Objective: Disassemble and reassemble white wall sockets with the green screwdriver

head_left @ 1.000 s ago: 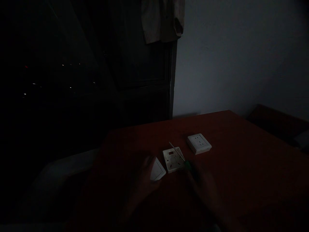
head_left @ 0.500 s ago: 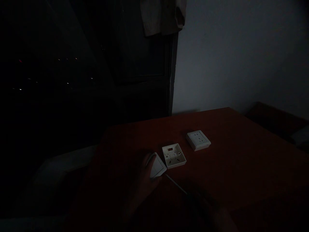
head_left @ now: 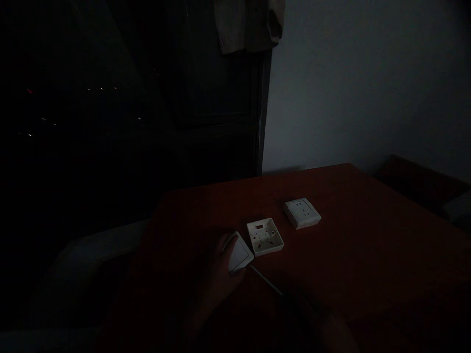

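My left hand [head_left: 221,277] is closed around a white wall switch plate [head_left: 241,254], fingers over its far left edge and thumb at the near edge. My right hand [head_left: 324,321], mostly lost in the dark, grips a screwdriver [head_left: 267,281]; its handle is barely visible. The thin metal shaft points up and left, its tip at the near edge of the switch plate. An open white mounting box [head_left: 265,238] lies just right of the plate, hollow side up. Farther right sits a white wall socket [head_left: 302,211] with slots in its face.
Everything stands on a reddish-brown table [head_left: 360,235] in very dim light. Behind it are a pale wall [head_left: 360,88] and a dark window [head_left: 91,108] with small lights outside. Cloth [head_left: 246,27] hangs at the top. A dark brown piece of furniture [head_left: 415,179] is at the right.
The screwdriver has shifted slightly to the left, its tip now against the switch plate's near edge. My left hand and the plate stay almost where they were.
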`<state>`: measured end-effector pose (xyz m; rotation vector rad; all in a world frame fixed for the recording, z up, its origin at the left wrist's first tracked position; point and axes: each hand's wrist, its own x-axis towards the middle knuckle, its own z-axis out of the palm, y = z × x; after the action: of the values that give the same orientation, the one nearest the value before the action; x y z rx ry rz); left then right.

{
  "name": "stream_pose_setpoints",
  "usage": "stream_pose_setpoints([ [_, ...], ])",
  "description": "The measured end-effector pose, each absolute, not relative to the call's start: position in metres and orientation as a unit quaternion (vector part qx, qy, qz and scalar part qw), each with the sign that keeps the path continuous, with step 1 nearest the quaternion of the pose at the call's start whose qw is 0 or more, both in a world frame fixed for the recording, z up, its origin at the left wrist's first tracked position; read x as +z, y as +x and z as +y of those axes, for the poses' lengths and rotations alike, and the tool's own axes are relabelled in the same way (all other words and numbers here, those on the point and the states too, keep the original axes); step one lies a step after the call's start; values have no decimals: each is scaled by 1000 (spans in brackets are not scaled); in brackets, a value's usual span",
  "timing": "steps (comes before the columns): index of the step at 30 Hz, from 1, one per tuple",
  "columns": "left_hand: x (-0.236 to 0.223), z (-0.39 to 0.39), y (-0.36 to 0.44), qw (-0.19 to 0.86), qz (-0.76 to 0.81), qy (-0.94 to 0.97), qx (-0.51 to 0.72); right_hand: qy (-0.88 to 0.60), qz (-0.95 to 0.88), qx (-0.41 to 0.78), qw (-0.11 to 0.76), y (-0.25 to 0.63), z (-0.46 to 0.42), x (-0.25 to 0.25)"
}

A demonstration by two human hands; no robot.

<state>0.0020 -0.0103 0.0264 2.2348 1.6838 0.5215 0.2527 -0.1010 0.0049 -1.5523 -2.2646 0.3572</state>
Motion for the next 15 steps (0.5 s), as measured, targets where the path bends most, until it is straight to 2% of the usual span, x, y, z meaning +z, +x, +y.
stream_pose_setpoints([
  [15,21,-8,0,150,586,772,197,-547,-796,123,227,250,-104,-8],
])
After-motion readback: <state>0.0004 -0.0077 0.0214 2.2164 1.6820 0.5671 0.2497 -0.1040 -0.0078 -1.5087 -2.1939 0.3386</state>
